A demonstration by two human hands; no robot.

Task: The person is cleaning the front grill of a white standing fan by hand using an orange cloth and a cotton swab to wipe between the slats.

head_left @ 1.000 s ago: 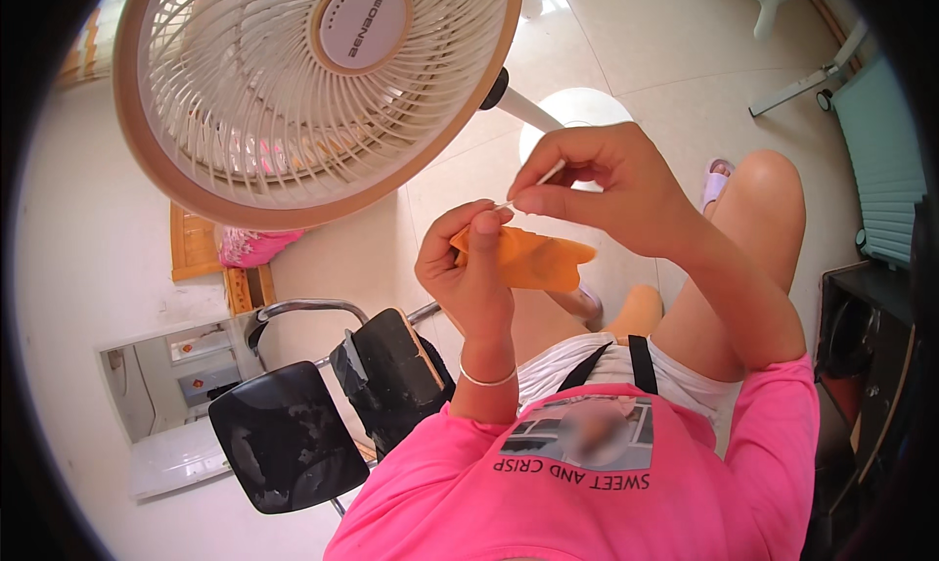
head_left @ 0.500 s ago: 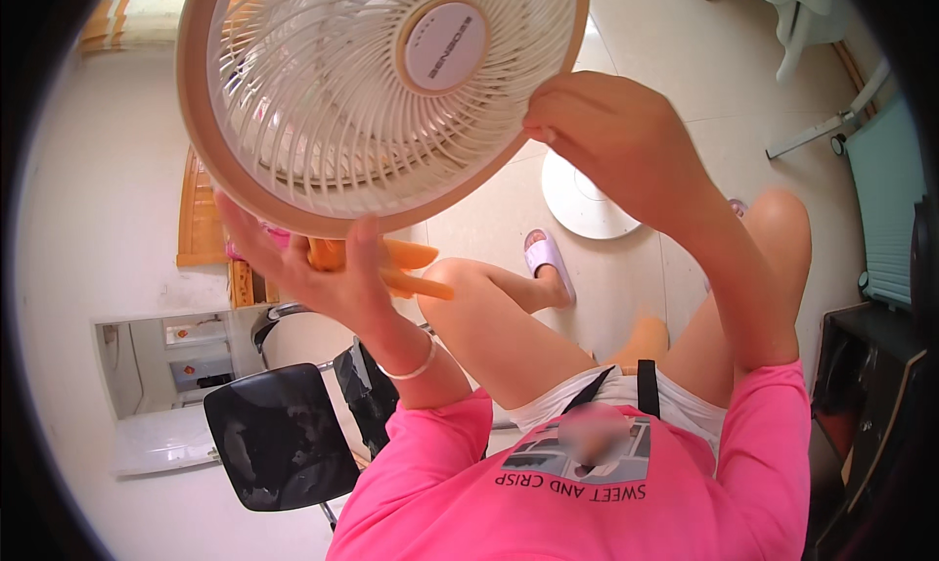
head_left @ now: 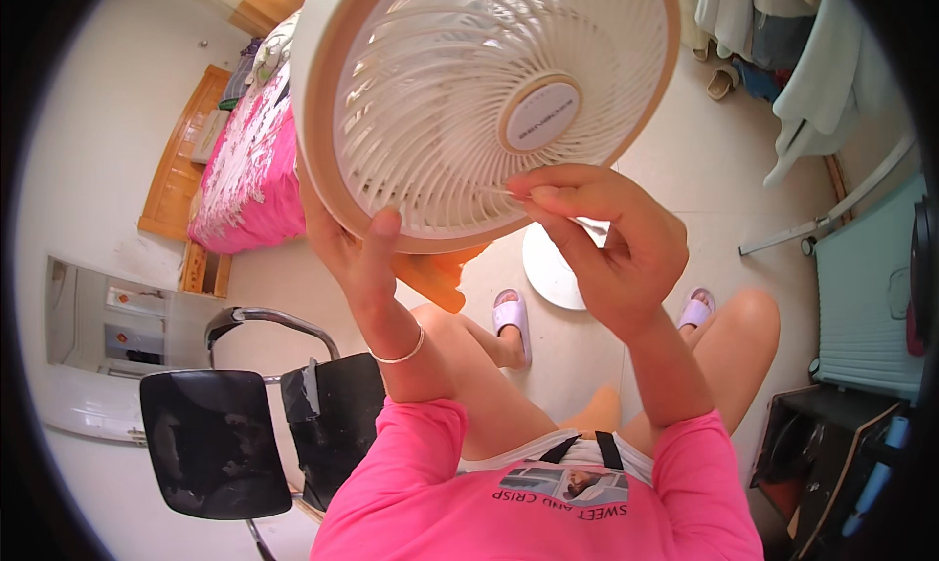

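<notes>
A round fan head (head_left: 546, 121) with a cream spiral grille and a tan rim is tilted up in front of me. My left hand (head_left: 357, 258) grips its lower left edge, thumb on the front rim and the fingers hidden behind. Below the rim, by that hand, hangs an orange floppy thing (head_left: 435, 279) with finger-like ends. My right hand (head_left: 616, 233) is in front of the lower grille, thumb and forefinger pinched together. A thin pale sliver shows at the fingertips; I cannot tell if it is a grille rib or a loose piece.
A round white disc-shaped base (head_left: 556, 272) stands on the tiled floor beyond my knees. At left are a worn black chair (head_left: 210, 444) and a bed with a pink cover (head_left: 256, 184). A teal suitcase (head_left: 866, 287) and a black cabinet (head_left: 812, 453) stand at right.
The fan head has shifted right and down in view. My left hand has closed on its edge. My right hand has moved from the rim to the lower grille, now pinching.
</notes>
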